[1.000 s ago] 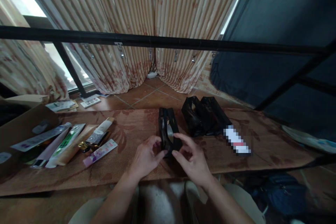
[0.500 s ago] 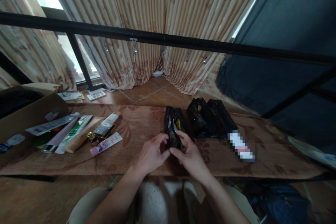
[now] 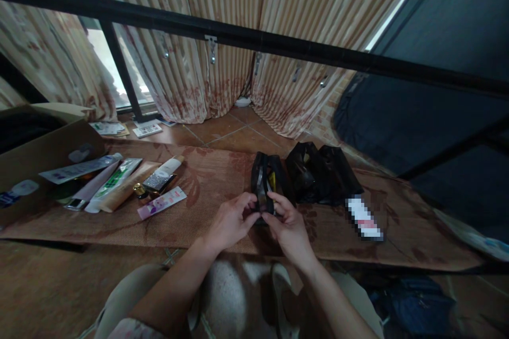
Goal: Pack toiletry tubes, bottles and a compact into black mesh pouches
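A small black see-through pouch (image 3: pixel 260 180) stands on the cloth-covered bench in front of me, its top parted and something yellow (image 3: pixel 272 180) showing inside. My left hand (image 3: pixel 236 217) pinches the near end of its left edge between thumb and fingers. On the other side my right hand (image 3: pixel 287 222) grips the near end of the right edge, thumb close to the left thumb. Both fingertips partly hide that end of the pouch. Just right of it sit more black pouches (image 3: pixel 318 180), dark and bulky.
At left lie several tubes (image 3: pixel 115 183), a glittery compact (image 3: pixel 159 183), a small gold-capped bottle (image 3: pixel 140 190) and a pink-white tube (image 3: pixel 162 203), beside a cardboard box (image 3: pixel 79 140). A blurred white item (image 3: pixel 363 217) lies right. A black rail (image 3: pixel 254 39) crosses beyond the bench.
The view has shifted slightly, tilting downward. Both hands stay at the pouch's near end, with the thumbs a little closer along its edges.
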The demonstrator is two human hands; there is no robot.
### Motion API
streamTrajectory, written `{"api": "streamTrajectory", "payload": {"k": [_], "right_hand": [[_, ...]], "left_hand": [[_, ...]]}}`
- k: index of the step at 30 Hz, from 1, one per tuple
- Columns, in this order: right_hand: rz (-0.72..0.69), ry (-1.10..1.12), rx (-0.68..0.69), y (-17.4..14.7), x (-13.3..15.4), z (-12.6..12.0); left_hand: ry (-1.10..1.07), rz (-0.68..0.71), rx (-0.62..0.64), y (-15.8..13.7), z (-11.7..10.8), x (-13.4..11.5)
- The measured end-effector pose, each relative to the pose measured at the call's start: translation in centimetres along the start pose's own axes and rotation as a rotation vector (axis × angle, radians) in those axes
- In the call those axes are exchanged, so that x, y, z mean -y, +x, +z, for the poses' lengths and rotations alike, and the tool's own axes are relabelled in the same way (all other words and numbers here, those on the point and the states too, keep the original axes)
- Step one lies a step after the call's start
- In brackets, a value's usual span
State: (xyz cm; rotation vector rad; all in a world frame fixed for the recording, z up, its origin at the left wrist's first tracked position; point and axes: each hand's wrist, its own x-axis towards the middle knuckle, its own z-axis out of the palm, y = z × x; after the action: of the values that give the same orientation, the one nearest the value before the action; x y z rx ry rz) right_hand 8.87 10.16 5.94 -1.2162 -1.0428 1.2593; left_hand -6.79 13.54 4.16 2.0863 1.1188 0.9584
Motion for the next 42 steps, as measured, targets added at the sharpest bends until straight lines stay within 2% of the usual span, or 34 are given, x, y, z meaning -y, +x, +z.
{"api": "streamTrajectory", "payload": {"k": [4, 10, 16, 21, 28, 37, 39, 42], "right_hand": [[0.005, -0.001, 0.004, 0.1, -0.2, -0.1], [-0.058, -0.021, -0.022, 0.6, -0.6, -0.2], [-0.024, -0.004, -0.019, 0.7, -0.8, -0.2], [-0.048, -0.041, -0.021, 0.7, -0.6, -0.1], [-0.075, -0.012, 0.004, 1.1, -1.1, -0.3], [-0.121, -0.103, -0.122, 0.4, -0.9, 0.4], [-0.13, -0.122, -0.116, 0.4, -1.0, 0.4], [-0.138, -0.143, -0.08, 0.2, -1.2, 0.5]], "left_hand": [[-0.014, -0.008, 0.011, 0.0, -0.1, 0.0], [0.007, 0.008, 0.022, 0.0, -0.2, 0.1], [0.028, 0.07, 0.039, 0.1, -0.5, -0.1], [0.041, 0.073, 0.058, 0.2, -0.5, -0.1], [0.011, 0.04, 0.055, 0.2, -0.5, -0.2], [-0.116, -0.111, -0.014, 0.5, -0.2, -0.6], [-0.157, -0.139, -0.05, 0.6, 0.0, -0.4], [-0.185, -0.109, -0.066, 0.8, 0.5, 0.2]]}}
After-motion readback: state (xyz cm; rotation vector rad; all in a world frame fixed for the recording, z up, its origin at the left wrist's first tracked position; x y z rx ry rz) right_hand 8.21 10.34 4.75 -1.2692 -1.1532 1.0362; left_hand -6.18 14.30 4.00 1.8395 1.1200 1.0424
